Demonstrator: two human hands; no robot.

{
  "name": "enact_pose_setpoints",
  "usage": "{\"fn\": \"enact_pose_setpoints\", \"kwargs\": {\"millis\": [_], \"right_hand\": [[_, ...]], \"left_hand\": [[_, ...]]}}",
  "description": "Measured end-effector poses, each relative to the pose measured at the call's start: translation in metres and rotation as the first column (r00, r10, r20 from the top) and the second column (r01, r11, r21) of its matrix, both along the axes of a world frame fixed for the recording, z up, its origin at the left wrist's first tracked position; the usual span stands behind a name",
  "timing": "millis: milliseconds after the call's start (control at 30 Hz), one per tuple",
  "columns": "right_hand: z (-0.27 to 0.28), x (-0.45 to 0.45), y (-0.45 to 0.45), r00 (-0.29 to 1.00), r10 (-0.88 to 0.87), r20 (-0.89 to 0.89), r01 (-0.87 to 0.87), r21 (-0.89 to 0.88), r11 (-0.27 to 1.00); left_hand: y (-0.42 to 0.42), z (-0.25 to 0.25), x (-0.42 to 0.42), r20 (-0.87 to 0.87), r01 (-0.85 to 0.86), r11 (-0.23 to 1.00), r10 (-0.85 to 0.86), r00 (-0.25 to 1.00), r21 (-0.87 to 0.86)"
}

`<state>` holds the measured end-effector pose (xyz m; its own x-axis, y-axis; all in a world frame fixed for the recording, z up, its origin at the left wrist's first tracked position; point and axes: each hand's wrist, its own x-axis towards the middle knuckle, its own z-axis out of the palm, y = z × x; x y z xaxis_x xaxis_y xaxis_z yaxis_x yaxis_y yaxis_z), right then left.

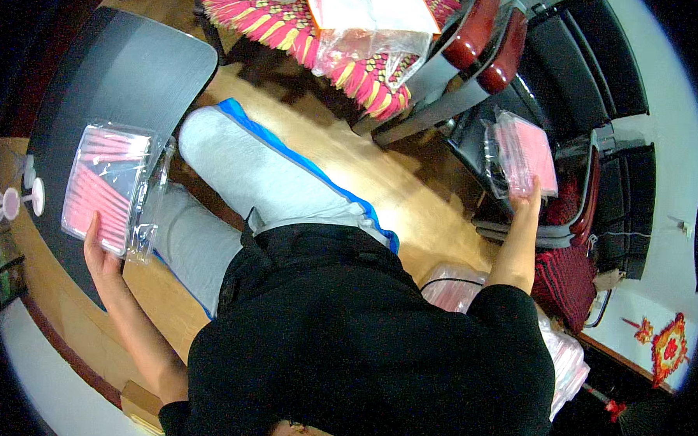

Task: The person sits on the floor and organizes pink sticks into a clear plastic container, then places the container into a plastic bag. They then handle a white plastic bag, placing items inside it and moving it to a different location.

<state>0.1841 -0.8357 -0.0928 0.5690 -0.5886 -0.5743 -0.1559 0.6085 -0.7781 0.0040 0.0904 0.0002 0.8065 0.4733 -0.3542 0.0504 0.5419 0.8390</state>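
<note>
Near the dark tabletop's edge, my left hand [101, 253] grips a clear plastic-wrapped pack of pink sticks [106, 193], its thumb lying over the lower front. The sticks fan out beneath the film, and loose wrap hangs at the pack's right side. Out to the right, my right hand [525, 196] holds several clear-wrapped pink packs [524, 152] by their lower end, in front of a black chair seat. What those packs contain is too small to tell.
A dark table [127, 74] stands at the left. Ahead is a pink-and-yellow fringed cover [298, 31] bearing a plastic-covered box [372, 11]. Black chairs with glossy red armrests [502, 55] line the right. Plastic-wrapped bundles [562, 359] lie at lower right, beside a dark red cushion [565, 286].
</note>
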Motion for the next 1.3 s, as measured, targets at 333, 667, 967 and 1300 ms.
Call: {"fn": "enact_pose_setpoints", "kwargs": {"millis": [333,667,967,1300], "right_hand": [[0.149,-0.002,0.104,0.799,0.421,0.430,-0.292,-0.335,0.896],[0.094,0.099,0.184,0.828,0.530,0.184,-0.467,-0.296,0.833],[0.124,0.101,0.340,0.646,0.708,0.285,-0.676,-0.218,0.704],[0.110,0.120,0.600,0.067,0.979,0.191,-0.989,-0.114,0.090]], "left_hand": [[0.035,-0.024,0.001,-0.031,-0.177,0.955,0.175,0.984,-0.238],[0.022,-0.005,-0.019,0.014,-0.186,0.938,0.199,0.980,-0.292],[0.024,0.005,-0.017,0.087,-0.142,0.936,0.179,0.980,-0.321],[0.017,0.024,-0.037,0.238,-0.157,0.919,0.253,0.938,-0.362]]}}
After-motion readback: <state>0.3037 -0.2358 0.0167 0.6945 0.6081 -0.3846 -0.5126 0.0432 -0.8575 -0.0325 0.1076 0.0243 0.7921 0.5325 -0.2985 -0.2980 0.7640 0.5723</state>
